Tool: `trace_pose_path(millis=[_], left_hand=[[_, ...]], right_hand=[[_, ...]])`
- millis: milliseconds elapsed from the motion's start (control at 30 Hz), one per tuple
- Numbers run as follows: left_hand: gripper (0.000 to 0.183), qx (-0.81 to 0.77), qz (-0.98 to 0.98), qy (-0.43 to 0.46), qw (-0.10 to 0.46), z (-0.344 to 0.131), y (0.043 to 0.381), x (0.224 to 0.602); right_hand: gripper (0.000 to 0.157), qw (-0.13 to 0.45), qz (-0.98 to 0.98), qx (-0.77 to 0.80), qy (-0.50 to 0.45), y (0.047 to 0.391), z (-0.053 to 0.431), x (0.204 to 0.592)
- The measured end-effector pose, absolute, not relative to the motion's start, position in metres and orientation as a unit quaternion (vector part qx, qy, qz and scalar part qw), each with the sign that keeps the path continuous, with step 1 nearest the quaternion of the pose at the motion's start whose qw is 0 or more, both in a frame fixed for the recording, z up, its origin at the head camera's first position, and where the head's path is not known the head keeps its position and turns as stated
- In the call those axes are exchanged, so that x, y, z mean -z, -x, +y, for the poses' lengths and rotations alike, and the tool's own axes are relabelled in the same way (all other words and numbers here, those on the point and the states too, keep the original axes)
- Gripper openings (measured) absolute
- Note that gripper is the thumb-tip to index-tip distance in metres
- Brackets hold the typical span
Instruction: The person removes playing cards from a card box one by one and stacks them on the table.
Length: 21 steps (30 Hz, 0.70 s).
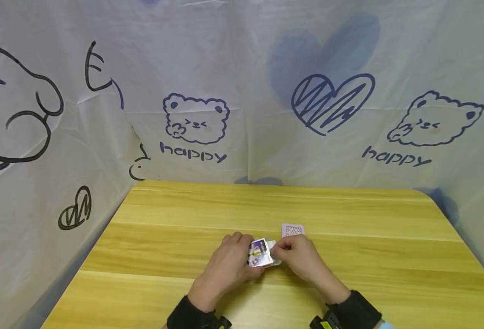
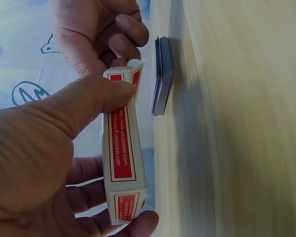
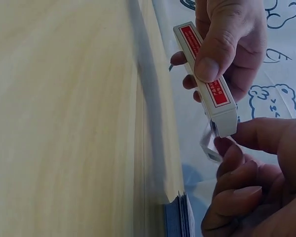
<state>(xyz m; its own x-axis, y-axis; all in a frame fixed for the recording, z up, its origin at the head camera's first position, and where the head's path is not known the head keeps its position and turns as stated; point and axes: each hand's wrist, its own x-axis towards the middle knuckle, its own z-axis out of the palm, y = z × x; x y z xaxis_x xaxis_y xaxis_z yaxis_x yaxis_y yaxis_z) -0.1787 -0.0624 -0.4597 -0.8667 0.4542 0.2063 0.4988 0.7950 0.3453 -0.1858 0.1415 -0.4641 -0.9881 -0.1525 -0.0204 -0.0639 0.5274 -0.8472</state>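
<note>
A playing card box (image 1: 259, 253), white with red panels on its sides and a purple picture on its face, is held above the table by my left hand (image 1: 230, 261). The left thumb (image 2: 96, 96) lies along one narrow side, with the fingers around the other. The box's top end is open, its flap (image 3: 210, 150) folded out. At that end my right hand (image 1: 301, 257) pinches the edge between thumb and forefinger, its other fingers curled. Just behind the right hand lies a stack of playing cards (image 1: 293, 230), pattern-backed and partly covered by that hand in the head view.
The wooden table (image 1: 164, 246) extends to both sides of the hands. White cloth (image 1: 258, 59) with drawn bears and hearts hangs behind its far edge and along the left and right. Black bands (image 1: 355, 310) are worn on the wrists.
</note>
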Motion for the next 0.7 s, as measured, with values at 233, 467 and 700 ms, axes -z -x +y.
trace_pose_path(millis=[233,467,700], left_hand=[[0.065,0.198,-0.943,0.262,0.057,-0.0607,0.1777,0.4590],[0.062,0.203,-0.939,0.274,0.052,-0.0605,0.1778,0.4587],[0.064,0.207,-0.938,0.273,0.049,-0.0610,0.1764,0.4558]], right_hand=[[0.011,0.064,0.881,0.464,0.064,0.1862,0.1415,0.4669],[0.016,0.089,0.877,0.467,0.077,0.1852,0.1442,0.4664],[0.013,0.116,0.841,0.521,0.086,0.1861,0.1480,0.4666]])
